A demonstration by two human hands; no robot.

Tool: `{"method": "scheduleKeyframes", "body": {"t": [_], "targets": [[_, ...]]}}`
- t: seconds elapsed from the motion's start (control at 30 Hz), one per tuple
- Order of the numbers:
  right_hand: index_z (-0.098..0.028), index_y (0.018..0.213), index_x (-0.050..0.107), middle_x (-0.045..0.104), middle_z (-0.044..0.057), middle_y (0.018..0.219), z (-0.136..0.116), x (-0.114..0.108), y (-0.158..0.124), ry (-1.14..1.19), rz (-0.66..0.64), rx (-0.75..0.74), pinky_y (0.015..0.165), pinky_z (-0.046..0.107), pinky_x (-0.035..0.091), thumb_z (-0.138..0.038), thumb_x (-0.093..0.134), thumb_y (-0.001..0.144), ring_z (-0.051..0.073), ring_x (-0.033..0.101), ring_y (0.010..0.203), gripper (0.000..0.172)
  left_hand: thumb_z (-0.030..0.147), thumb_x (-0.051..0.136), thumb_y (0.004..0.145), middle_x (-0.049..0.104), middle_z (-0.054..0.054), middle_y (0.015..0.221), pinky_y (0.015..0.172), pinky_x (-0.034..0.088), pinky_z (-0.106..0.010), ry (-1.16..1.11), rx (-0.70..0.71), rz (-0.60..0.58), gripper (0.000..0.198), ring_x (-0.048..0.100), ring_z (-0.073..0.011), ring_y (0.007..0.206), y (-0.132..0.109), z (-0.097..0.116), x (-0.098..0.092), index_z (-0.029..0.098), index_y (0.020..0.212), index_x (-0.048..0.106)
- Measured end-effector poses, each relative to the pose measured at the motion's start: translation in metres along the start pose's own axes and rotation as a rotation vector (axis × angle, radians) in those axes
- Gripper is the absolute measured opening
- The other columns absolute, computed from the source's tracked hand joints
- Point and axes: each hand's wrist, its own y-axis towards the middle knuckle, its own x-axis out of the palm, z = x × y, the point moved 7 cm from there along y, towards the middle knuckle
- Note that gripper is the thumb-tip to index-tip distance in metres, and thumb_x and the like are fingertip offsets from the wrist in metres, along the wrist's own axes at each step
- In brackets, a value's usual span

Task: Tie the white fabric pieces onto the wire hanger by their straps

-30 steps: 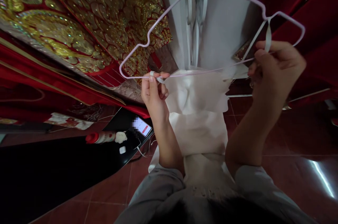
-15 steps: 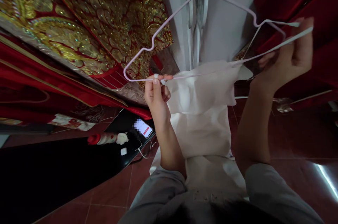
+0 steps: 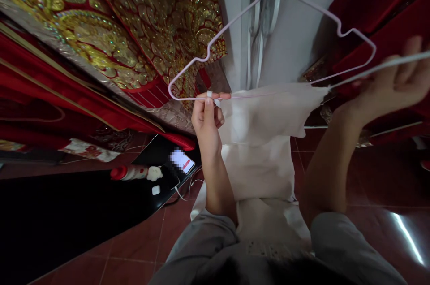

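Note:
A pale pink wire hanger point(image 3: 302, 2) hangs in front of a grey wall. A white garment point(image 3: 258, 141) drapes from its bottom bar down to my lap. My left hand point(image 3: 207, 117) is closed, pinching a white strap and the hanger's bottom bar at the garment's left corner. My right hand point(image 3: 393, 85) is at the far right, fingers curled on a long white strap point(image 3: 379, 66) that runs taut from the garment's right corner.
Red and gold embroidered garments point(image 3: 134, 29) hang at the left, dark red cloth point(image 3: 386, 2) at the right. A black table point(image 3: 67, 218) holds a phone point(image 3: 183, 161), a red-capped bottle point(image 3: 129, 173) and a charger. The floor is red tile point(image 3: 369, 186).
My right hand has drawn the white strap off the hanger's right shoulder and out to the right, stretching it straight. My left hand has kept its pinch.

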Motion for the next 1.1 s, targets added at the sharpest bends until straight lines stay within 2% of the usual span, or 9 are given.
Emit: {"method": "scheduleKeyframes", "body": {"t": [0.17, 0.33, 0.4, 0.5, 0.6, 0.7, 0.83, 0.97, 1.1], "targets": [[-0.033, 0.147, 0.057, 0.070, 0.005, 0.119, -0.013, 0.033, -0.061, -0.104, -0.069, 0.018, 0.057, 0.026, 0.059, -0.045, 0.073, 0.092, 0.014, 0.071, 0.081, 0.058, 0.039, 0.074, 0.097, 0.078, -0.004, 0.091, 0.041, 0.018, -0.021, -0.006, -0.022, 0.008, 0.021, 0.025, -0.0047, 0.044, 0.000, -0.002, 0.001, 0.020, 0.092, 0.068], [-0.036, 0.136, 0.064, 0.068, 0.001, 0.114, -0.010, 0.033, -0.083, -0.168, -0.109, 0.000, 0.048, 0.021, 0.042, -0.040, 0.084, 0.080, 0.004, 0.048, 0.058, 0.059, 0.037, 0.073, 0.095, 0.080, -0.006, 0.096, 0.043, 0.019, -0.021, 0.060, -0.038, 0.063, 0.018, 0.026, -0.0048, 0.045, -0.003, -0.002, -0.002, 0.020, 0.091, 0.068], [-0.037, 0.133, 0.065, 0.068, 0.002, 0.112, -0.010, 0.032, -0.088, -0.130, -0.076, -0.031, 0.049, 0.021, 0.039, -0.041, 0.082, 0.082, 0.008, 0.054, 0.066, 0.055, 0.030, 0.071, 0.094, 0.080, -0.007, 0.099, 0.044, 0.023, -0.021, 0.132, -0.007, 0.098, 0.012, 0.033, -0.0054, 0.047, -0.002, -0.002, -0.010, 0.019, 0.090, 0.070], [-0.038, 0.134, 0.063, 0.067, 0.004, 0.114, -0.011, 0.039, -0.097, -0.100, -0.062, -0.059, 0.051, 0.023, 0.040, -0.044, 0.079, 0.085, 0.015, 0.062, 0.084, 0.052, 0.014, 0.062, 0.089, 0.079, -0.006, 0.099, 0.050, 0.035, -0.020, 0.275, 0.223, 0.297, 0.011, 0.048, -0.0079, 0.057, 0.002, 0.013, -0.038, 0.017, 0.091, 0.073], [-0.039, 0.135, 0.060, 0.066, 0.004, 0.118, -0.009, 0.051, -0.102, -0.098, -0.103, -0.022, 0.049, 0.024, 0.039, -0.048, 0.077, 0.087, 0.011, 0.053, 0.070, 0.052, 0.010, 0.061, 0.087, 0.077, -0.007, 0.111, 0.073, 0.054, -0.025, 0.377, 0.506, 0.531, 0.021, 0.066, -0.0125, 0.083, 0.006, 0.036, -0.067, 0.016, 0.104, 0.072], [-0.038, 0.134, 0.059, 0.067, 0.002, 0.117, -0.007, 0.055, -0.102, -0.070, -0.121, 0.017, 0.047, 0.024, 0.035, -0.046, 0.078, 0.086, 0.006, 0.038, 0.057, 0.052, 0.024, 0.078, 0.086, 0.073, -0.010, 0.127, 0.105, 0.055, -0.038, 0.415, 0.600, 0.339, 0.036, 0.069, -0.0206, 0.115, 0.029, 0.051, -0.064, 0.016, 0.119, 0.068], [-0.038, 0.133, 0.060, 0.067, 0.002, 0.120, -0.008, 0.053, -0.100, -0.048, -0.140, 0.025, 0.047, 0.025, 0.035, -0.045, 0.080, 0.084, 0.006, 0.035, 0.057, 0.053, 0.038, 0.091, 0.083, 0.071, -0.003, 0.127, 0.119, 0.048, -0.043, 0.421, 0.613, 0.040, 0.047, 0.063, -0.0244, 0.130, 0.054, 0.069, -0.042, 0.021, 0.121, 0.069], [-0.039, 0.133, 0.059, 0.066, 0.002, 0.120, -0.007, 0.049, -0.100, -0.086, -0.121, 0.004, 0.047, 0.025, 0.036, -0.049, 0.079, 0.085, 0.007, 0.036, 0.057, 0.053, 0.032, 0.090, 0.085, 0.074, -0.001, 0.114, 0.111, 0.054, -0.040, 0.449, 0.575, -0.038, 0.035, 0.067, -0.0213, 0.116, 0.064, 0.087, -0.027, 0.022, 0.114, 0.075], [-0.038, 0.131, 0.059, 0.065, 0.003, 0.121, -0.008, 0.045, -0.101, -0.117, -0.068, -0.019, 0.047, 0.024, 0.034, -0.050, 0.079, 0.085, 0.006, 0.035, 0.056, 0.052, 0.021, 0.085, 0.090, 0.075, -0.004, 0.101, 0.092, 0.056, -0.034, 0.655, 0.335, -0.259, 0.018, 0.066, -0.0188, 0.094, 0.074, 0.081, 0.000, 0.016, 0.106, 0.079]]}}
